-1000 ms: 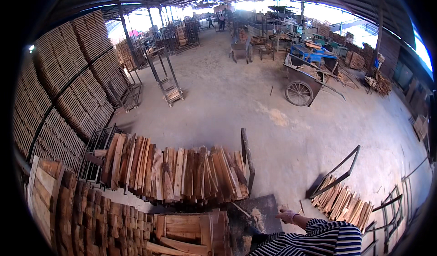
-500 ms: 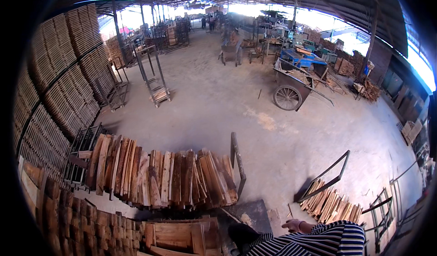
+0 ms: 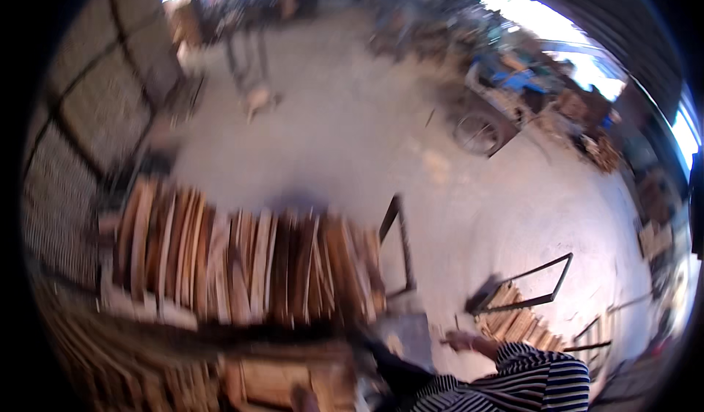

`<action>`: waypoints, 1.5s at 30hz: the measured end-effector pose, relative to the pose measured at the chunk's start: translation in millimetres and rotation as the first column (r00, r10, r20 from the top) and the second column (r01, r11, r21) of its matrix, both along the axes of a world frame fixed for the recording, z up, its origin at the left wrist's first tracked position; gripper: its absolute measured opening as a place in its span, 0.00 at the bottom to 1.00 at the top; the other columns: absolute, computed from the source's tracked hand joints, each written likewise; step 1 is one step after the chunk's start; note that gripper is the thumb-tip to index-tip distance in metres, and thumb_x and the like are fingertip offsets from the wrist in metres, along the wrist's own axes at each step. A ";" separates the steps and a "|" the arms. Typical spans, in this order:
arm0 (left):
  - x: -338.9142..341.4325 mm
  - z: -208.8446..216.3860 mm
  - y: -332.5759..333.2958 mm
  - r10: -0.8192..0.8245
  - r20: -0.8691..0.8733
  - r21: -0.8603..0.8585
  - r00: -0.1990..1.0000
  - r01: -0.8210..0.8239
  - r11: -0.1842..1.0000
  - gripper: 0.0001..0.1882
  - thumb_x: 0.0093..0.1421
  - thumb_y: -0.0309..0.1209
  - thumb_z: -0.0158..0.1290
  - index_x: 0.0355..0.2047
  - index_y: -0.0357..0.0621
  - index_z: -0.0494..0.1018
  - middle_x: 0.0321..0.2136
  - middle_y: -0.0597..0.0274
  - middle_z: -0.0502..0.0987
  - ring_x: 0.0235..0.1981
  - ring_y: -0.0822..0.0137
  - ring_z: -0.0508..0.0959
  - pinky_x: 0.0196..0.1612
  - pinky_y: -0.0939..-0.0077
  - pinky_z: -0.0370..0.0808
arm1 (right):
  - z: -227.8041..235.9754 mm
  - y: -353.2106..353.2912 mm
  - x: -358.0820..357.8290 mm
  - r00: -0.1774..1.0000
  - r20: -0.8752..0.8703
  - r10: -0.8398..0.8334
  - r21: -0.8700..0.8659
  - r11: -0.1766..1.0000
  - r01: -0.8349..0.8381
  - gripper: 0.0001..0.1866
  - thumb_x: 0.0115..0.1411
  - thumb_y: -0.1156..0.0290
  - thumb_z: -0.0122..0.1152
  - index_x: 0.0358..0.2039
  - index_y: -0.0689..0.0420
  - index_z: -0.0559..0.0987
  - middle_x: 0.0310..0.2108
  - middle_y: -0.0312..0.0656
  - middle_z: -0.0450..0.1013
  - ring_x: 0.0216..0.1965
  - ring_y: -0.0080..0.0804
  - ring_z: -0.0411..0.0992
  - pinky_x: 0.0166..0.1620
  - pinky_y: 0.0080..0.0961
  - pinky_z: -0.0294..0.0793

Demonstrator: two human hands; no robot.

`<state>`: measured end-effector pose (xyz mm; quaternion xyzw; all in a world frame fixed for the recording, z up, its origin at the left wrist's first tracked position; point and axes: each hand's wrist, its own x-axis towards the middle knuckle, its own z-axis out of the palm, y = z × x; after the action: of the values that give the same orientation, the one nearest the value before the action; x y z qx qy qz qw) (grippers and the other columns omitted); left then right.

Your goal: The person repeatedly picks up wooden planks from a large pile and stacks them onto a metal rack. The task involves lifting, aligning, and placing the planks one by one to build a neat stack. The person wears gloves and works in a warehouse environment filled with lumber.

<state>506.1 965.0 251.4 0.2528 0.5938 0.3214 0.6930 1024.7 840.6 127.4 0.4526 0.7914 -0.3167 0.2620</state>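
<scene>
My right hand (image 3: 460, 341) reaches out from a black-and-white striped sleeve (image 3: 513, 357) at the lower right. Its fingers point left, stretched out, and I see nothing in them. It hovers near the dark plate (image 3: 411, 339) and a stack of wooden strips (image 3: 519, 324). At the lower edge, a smeared shape that looks like my left hand (image 3: 302, 397) is over the flat boards (image 3: 268, 379); its fingers cannot be made out. Beyond those boards, a long row of upright wooden slats (image 3: 242, 265) stands on a rack.
A metal frame (image 3: 403, 247) rises at the right end of the slat row, another (image 3: 561, 280) by the strip stack. Tall wood stacks (image 3: 110, 111) line the left. A two-wheeled cart (image 3: 480, 132) stands farther off on the concrete floor (image 3: 323, 133).
The whole view has tipped downward and blurred. A shape like my left hand has come in at the lower edge over the boards. My right hand remains outstretched near the strip stack.
</scene>
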 end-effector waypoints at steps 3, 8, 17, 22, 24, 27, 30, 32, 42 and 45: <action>-51.9 -26.2 16.2 0.149 -0.018 -0.018 0.989 -0.150 0.989 0.37 0.69 0.44 0.55 0.73 0.48 0.55 0.70 0.59 0.60 0.70 0.61 0.60 0.67 0.57 0.64 | -11.2 93.0 -39.0 0.338 0.010 -0.941 -0.660 0.247 0.709 0.30 0.65 0.67 0.59 0.68 0.51 0.67 0.47 0.40 0.75 0.36 0.29 0.72 0.36 0.28 0.75; -122.0 -161.7 109.1 0.421 -0.149 -0.165 0.895 -0.442 0.882 0.42 0.60 0.54 0.63 0.69 0.48 0.63 0.62 0.58 0.68 0.50 0.66 0.75 0.52 0.65 0.75 | -51.5 203.1 -143.8 0.408 -0.052 -0.911 -0.394 0.394 0.830 0.38 0.57 0.50 0.67 0.64 0.56 0.72 0.39 0.38 0.78 0.34 0.26 0.72 0.36 0.25 0.72; -185.8 -348.7 162.5 0.496 -0.301 -0.544 0.815 -0.574 0.613 0.51 0.51 0.65 0.66 0.71 0.65 0.60 0.66 0.50 0.60 0.36 0.60 0.71 0.37 0.62 0.75 | -149.4 355.5 -334.0 0.599 -0.327 -0.731 -0.402 0.681 0.612 0.47 0.57 0.43 0.64 0.70 0.56 0.62 0.62 0.53 0.69 0.62 0.47 0.70 0.62 0.34 0.69; -154.5 -416.8 203.8 0.605 -0.042 -0.386 0.795 -0.572 0.724 0.57 0.51 0.69 0.62 0.73 0.53 0.57 0.73 0.54 0.55 0.71 0.49 0.55 0.67 0.37 0.54 | -221.9 411.6 -384.6 0.533 -0.246 -0.810 -0.137 0.573 0.808 0.66 0.53 0.32 0.66 0.77 0.53 0.40 0.76 0.56 0.43 0.74 0.54 0.51 0.71 0.43 0.56; -144.0 -424.8 214.1 0.602 -0.136 -0.359 0.787 -0.605 0.710 0.54 0.54 0.66 0.61 0.72 0.47 0.59 0.71 0.57 0.59 0.68 0.56 0.61 0.69 0.47 0.55 | -227.6 432.8 -405.6 0.499 -0.173 -0.849 -0.211 0.527 0.823 0.70 0.51 0.28 0.65 0.76 0.52 0.34 0.77 0.57 0.37 0.75 0.55 0.45 0.72 0.45 0.54; -131.7 -419.1 201.6 0.638 -0.238 -0.199 0.732 -0.680 0.706 0.51 0.57 0.63 0.62 0.66 0.34 0.65 0.63 0.54 0.70 0.59 0.61 0.71 0.64 0.67 0.65 | -222.5 430.8 -433.8 0.447 -0.133 -0.885 -0.311 0.465 0.829 0.72 0.48 0.24 0.64 0.77 0.52 0.35 0.76 0.58 0.41 0.76 0.54 0.45 0.72 0.42 0.52; -30.3 -378.6 209.2 0.592 0.101 -0.406 0.800 -0.510 0.758 0.35 0.63 0.58 0.56 0.59 0.45 0.71 0.51 0.60 0.75 0.53 0.64 0.74 0.57 0.61 0.74 | -247.9 447.7 -387.7 0.334 -0.173 -0.926 -0.171 0.363 0.916 0.70 0.48 0.27 0.67 0.76 0.54 0.39 0.73 0.58 0.51 0.73 0.53 0.53 0.71 0.38 0.55; -1.7 -345.8 178.1 0.610 0.073 -0.445 0.789 -0.521 0.728 0.33 0.60 0.58 0.59 0.58 0.52 0.72 0.49 0.63 0.76 0.52 0.63 0.75 0.55 0.55 0.75 | -190.4 443.5 -386.5 0.277 -0.139 -0.951 -0.247 0.304 0.920 0.69 0.50 0.31 0.68 0.76 0.57 0.41 0.71 0.58 0.55 0.71 0.50 0.57 0.69 0.36 0.58; 23.1 -409.0 243.7 0.221 0.154 -0.282 0.963 -0.171 0.944 0.38 0.55 0.53 0.68 0.61 0.49 0.72 0.51 0.59 0.79 0.47 0.62 0.82 0.42 0.57 0.85 | -236.3 459.0 -295.0 -0.194 -0.094 -0.976 -0.896 -0.002 0.444 0.35 0.61 0.62 0.72 0.63 0.61 0.66 0.50 0.43 0.76 0.50 0.28 0.75 0.48 0.26 0.79; 37.5 -362.6 247.0 0.284 0.205 -0.345 0.937 -0.202 0.916 0.38 0.55 0.54 0.67 0.61 0.49 0.72 0.51 0.61 0.79 0.48 0.63 0.81 0.43 0.57 0.85 | -212.7 446.0 -291.5 -0.231 -0.157 -0.960 -0.866 0.022 0.499 0.29 0.62 0.64 0.70 0.59 0.60 0.70 0.44 0.40 0.78 0.43 0.26 0.76 0.43 0.24 0.79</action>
<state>543.7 1212.1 -111.2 0.0186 0.5725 0.3347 0.7483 733.2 1286.6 -85.4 0.5597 0.1844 -0.7545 -0.2889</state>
